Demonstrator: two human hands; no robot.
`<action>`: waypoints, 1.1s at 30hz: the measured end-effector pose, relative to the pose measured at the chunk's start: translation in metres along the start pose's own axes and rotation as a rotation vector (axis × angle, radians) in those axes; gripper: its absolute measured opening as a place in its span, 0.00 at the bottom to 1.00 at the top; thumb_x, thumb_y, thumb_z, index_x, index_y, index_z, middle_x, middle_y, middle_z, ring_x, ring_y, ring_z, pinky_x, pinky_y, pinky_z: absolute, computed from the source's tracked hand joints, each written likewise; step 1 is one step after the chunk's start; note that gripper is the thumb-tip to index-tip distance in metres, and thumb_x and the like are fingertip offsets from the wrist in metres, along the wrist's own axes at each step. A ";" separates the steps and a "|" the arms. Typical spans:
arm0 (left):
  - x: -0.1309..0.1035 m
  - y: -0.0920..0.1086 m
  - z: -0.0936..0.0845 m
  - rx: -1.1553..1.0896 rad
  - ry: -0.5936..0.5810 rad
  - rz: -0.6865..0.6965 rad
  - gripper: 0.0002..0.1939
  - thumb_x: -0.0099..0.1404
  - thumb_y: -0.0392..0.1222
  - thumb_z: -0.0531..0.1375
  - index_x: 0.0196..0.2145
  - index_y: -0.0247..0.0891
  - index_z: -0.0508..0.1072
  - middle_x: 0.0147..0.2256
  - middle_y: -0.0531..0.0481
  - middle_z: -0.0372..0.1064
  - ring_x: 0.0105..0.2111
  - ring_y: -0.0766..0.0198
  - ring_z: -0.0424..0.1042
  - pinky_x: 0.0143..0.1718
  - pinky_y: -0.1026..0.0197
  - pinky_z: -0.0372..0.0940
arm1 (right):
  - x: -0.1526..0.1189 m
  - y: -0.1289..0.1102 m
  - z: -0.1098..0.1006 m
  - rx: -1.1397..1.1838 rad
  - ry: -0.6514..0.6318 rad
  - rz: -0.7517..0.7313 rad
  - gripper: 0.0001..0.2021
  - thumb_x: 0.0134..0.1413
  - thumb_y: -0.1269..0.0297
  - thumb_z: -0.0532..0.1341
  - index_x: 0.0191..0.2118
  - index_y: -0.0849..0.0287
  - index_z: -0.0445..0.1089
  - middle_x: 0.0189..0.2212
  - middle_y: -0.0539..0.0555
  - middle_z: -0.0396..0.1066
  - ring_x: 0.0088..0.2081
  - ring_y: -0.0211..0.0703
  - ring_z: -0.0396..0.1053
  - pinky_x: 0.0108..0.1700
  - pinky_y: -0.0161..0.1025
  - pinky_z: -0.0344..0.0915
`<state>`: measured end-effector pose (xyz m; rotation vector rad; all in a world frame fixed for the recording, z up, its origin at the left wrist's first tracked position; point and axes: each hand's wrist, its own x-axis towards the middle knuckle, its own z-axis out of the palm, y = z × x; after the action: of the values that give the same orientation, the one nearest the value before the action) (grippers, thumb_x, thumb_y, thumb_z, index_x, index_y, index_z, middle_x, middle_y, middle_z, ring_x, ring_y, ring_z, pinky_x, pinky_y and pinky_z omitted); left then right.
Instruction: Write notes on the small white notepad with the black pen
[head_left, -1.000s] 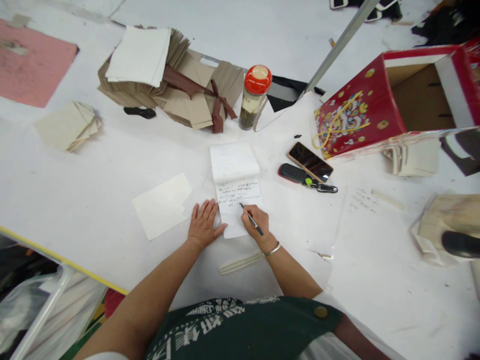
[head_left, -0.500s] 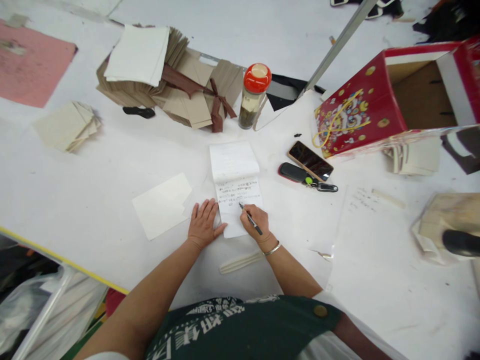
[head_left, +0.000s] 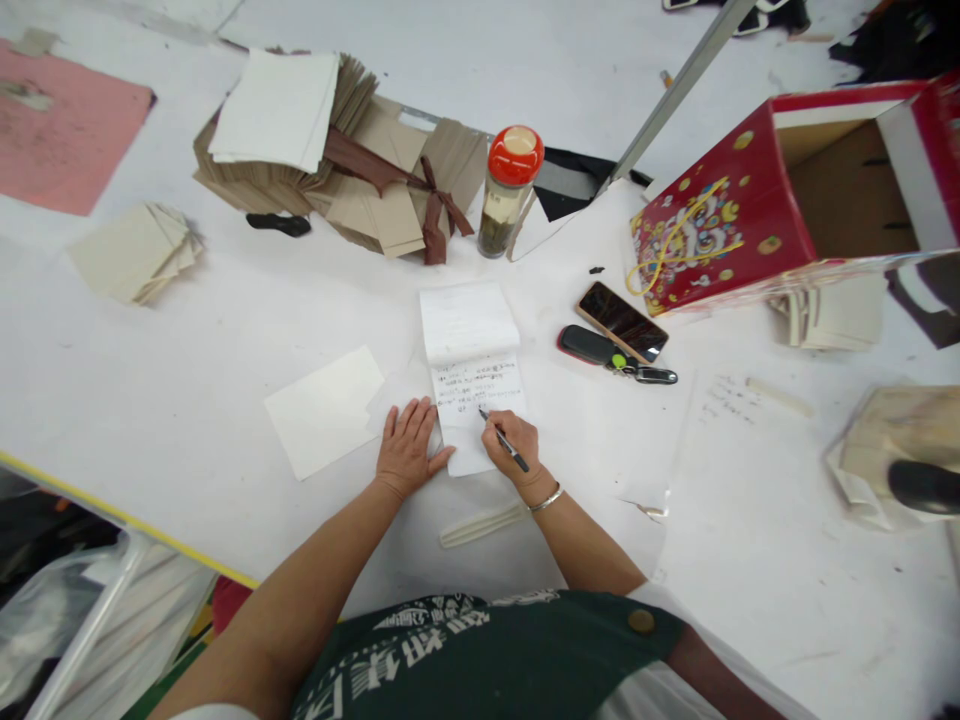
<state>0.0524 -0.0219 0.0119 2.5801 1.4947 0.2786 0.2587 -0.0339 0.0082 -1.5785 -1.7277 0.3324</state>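
Note:
A small white notepad (head_left: 471, 370) lies open on the white table (head_left: 187, 330), its top sheet flipped back and handwriting on the lower page. My right hand (head_left: 513, 446) grips a dark pen (head_left: 502, 438) with the tip resting on the written page. My left hand (head_left: 407, 447) lies flat, fingers spread, pressing the notepad's lower left edge. A loose cream sheet (head_left: 324, 410) lies just left of my left hand.
A red-lidded jar (head_left: 507, 189), a ribbon-tied bundle of tan paper (head_left: 337, 150), a phone (head_left: 622, 321), a key fob with keys (head_left: 611, 355) and a red patterned box (head_left: 780, 190) surround the notepad. A cream strip (head_left: 480, 524) lies near my wrists. Card stacks (head_left: 136, 250) sit at left.

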 end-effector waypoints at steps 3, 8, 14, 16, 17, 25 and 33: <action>0.000 0.000 0.000 0.008 0.023 0.012 0.32 0.62 0.57 0.52 0.57 0.32 0.61 0.57 0.39 0.60 0.58 0.52 0.56 0.62 0.47 0.39 | -0.001 0.000 0.000 0.008 0.017 0.005 0.03 0.51 0.70 0.53 0.28 0.58 0.62 0.22 0.49 0.69 0.24 0.35 0.66 0.30 0.31 0.63; 0.000 -0.001 0.002 0.003 0.035 0.011 0.32 0.62 0.56 0.53 0.58 0.33 0.59 0.57 0.39 0.58 0.59 0.52 0.55 0.62 0.47 0.39 | 0.000 -0.001 0.001 0.002 0.024 -0.012 0.03 0.52 0.70 0.53 0.29 0.59 0.62 0.22 0.48 0.68 0.23 0.34 0.65 0.29 0.31 0.62; 0.000 -0.001 0.002 0.011 0.054 0.023 0.32 0.62 0.56 0.53 0.58 0.34 0.60 0.57 0.39 0.59 0.58 0.51 0.56 0.62 0.47 0.39 | 0.003 -0.003 0.000 -0.018 -0.018 -0.023 0.04 0.53 0.70 0.53 0.29 0.59 0.63 0.21 0.48 0.67 0.23 0.34 0.65 0.29 0.31 0.61; 0.001 0.000 0.002 0.009 0.054 0.018 0.32 0.62 0.56 0.53 0.58 0.33 0.60 0.57 0.39 0.60 0.58 0.51 0.56 0.62 0.47 0.39 | 0.004 -0.003 0.000 -0.020 -0.024 -0.023 0.04 0.53 0.70 0.53 0.29 0.59 0.63 0.21 0.48 0.67 0.22 0.34 0.64 0.28 0.31 0.61; 0.001 0.000 0.001 0.007 0.055 0.019 0.32 0.62 0.56 0.53 0.58 0.33 0.59 0.57 0.38 0.60 0.58 0.51 0.56 0.62 0.46 0.40 | 0.004 -0.004 0.000 -0.023 -0.027 -0.022 0.04 0.53 0.70 0.53 0.29 0.59 0.63 0.21 0.48 0.67 0.22 0.35 0.64 0.28 0.31 0.61; 0.000 -0.001 0.002 0.004 0.055 0.022 0.32 0.62 0.55 0.54 0.58 0.33 0.59 0.57 0.38 0.60 0.58 0.51 0.56 0.62 0.46 0.40 | 0.004 -0.003 -0.001 -0.023 -0.066 -0.017 0.05 0.53 0.69 0.52 0.29 0.59 0.63 0.21 0.49 0.67 0.23 0.35 0.65 0.29 0.32 0.62; -0.001 -0.002 0.005 0.023 0.043 0.018 0.32 0.62 0.55 0.53 0.58 0.33 0.60 0.57 0.38 0.58 0.59 0.50 0.55 0.61 0.45 0.40 | 0.000 -0.008 -0.004 0.006 0.030 -0.201 0.07 0.56 0.69 0.55 0.39 0.60 0.67 0.31 0.55 0.74 0.33 0.38 0.71 0.38 0.35 0.70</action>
<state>0.0511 -0.0222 0.0063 2.6227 1.4987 0.3234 0.2553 -0.0365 0.0164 -1.3847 -1.8416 0.2129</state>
